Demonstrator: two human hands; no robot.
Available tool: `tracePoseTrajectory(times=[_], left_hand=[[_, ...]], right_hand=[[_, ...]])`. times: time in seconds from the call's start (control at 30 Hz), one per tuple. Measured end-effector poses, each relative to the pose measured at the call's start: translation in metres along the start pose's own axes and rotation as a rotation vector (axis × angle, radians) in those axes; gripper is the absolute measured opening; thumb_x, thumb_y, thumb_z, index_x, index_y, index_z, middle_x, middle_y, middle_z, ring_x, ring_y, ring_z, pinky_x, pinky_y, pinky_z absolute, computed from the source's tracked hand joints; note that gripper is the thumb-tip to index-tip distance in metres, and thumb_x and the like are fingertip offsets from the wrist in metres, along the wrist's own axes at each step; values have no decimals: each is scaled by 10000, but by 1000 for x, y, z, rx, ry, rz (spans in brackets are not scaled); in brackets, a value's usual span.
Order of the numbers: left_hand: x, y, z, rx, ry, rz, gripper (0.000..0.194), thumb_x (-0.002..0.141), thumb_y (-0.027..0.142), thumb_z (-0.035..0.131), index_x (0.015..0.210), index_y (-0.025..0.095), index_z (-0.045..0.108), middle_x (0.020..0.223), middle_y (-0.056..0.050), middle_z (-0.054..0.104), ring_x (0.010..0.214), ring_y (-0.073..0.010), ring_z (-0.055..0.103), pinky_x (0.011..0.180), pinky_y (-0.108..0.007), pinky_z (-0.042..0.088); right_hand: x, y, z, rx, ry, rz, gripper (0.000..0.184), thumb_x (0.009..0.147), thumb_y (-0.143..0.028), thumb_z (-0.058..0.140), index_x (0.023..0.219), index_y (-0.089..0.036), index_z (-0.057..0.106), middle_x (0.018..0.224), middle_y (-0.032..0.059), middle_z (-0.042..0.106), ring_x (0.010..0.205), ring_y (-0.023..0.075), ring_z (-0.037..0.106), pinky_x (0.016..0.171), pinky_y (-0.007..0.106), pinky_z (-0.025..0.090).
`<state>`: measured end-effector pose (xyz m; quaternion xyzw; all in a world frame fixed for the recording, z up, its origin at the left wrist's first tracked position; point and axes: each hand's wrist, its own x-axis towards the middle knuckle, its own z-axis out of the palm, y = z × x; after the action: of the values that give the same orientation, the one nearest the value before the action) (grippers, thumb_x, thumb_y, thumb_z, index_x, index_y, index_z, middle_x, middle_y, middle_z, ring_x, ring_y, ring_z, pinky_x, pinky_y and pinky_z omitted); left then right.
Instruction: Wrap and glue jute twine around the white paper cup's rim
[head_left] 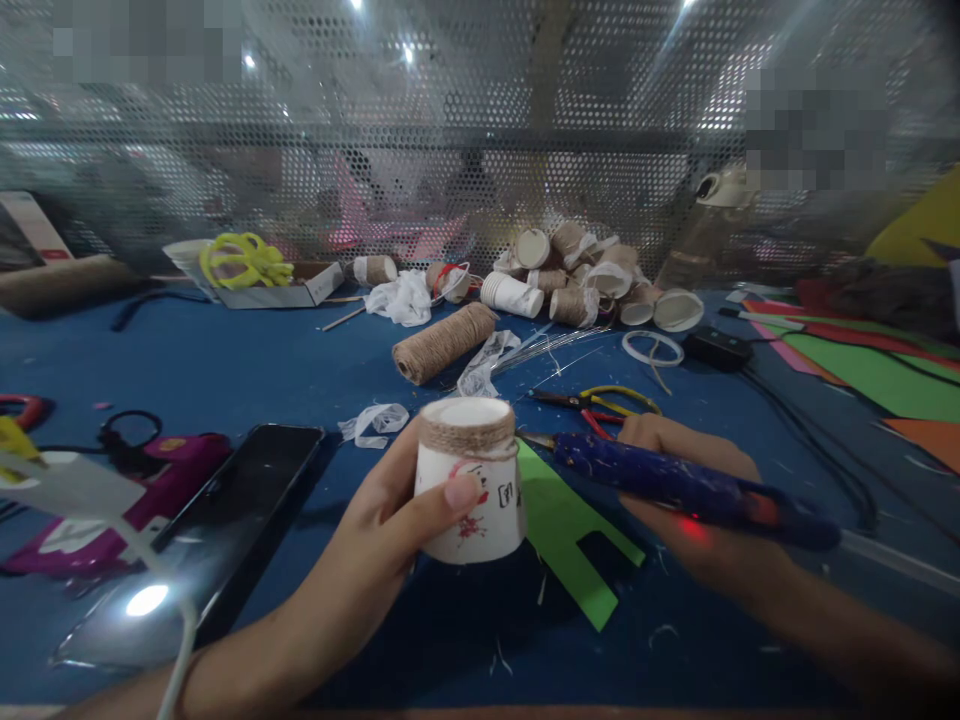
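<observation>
My left hand [394, 520] is wrapped round a white paper cup [471, 490] held upside down above the blue table [225, 370]. Brown twine is wound round the cup's upper band, and my thumb presses on its side. My right hand [690, 500] grips a dark blue glue gun [675, 485] with a red light glowing on it. The gun's tip points left, almost touching the twine band on the cup. A green paper cutout [570, 535] lies on the table under the cup and gun.
A twine spool [444, 343] and a pile of twine-wrapped cups [592, 280] lie further back. Pliers [600, 402] rest behind the gun. A phone [225, 520] and a pink glue gun [150, 480] sit at left. Coloured paper sheets [862, 370] and cables are at right. A perforated metal screen closes the back.
</observation>
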<state>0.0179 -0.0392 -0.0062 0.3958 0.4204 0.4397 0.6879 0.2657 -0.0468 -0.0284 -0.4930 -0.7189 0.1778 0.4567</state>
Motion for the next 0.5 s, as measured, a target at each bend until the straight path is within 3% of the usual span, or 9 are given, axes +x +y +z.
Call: tracePoseTrajectory(times=[0.13,0.27,0.33,0.4,0.5], left_hand=[[-1,1,0,23,-29,-26,494,696,485,931,1148,321,816,1055,-24,857,1061,-285,746,699,-235,545],[0,0,-2,53,-74,-42,440,694,480,939,1091,320,839,1022,-19,863,1078,-303,738,723,-250,544],[1,-1,-3,70,-110,-39,434,723,455,930,1123,317,832,1045,-29,864,1115,-313,728,749,-262,541],[2,-2,-3,69,-155,-30,450,747,433,919,1167,305,819,1091,-43,860,1115,-314,730,762,-275,541],[2,-2,-3,39,-182,-31,529,756,413,916,1254,289,787,1119,-57,855,1132,-320,729,796,-290,548]], right_hand=[[3,2,4,-20,57,73,261,789,-146,631,623,-253,460,583,-51,479,531,138,451,495,283,373],[3,3,6,90,89,116,189,904,-288,692,746,-264,593,704,-21,615,637,184,593,607,330,511],[3,2,8,160,47,150,127,914,-392,738,883,-283,680,891,15,731,810,230,693,758,385,584],[5,-1,11,239,-37,188,189,885,-427,780,1019,-306,722,1070,38,776,1018,282,722,919,450,599],[13,-7,19,362,-147,232,233,833,-424,820,1023,-310,749,1048,37,803,1126,321,720,985,502,610]])
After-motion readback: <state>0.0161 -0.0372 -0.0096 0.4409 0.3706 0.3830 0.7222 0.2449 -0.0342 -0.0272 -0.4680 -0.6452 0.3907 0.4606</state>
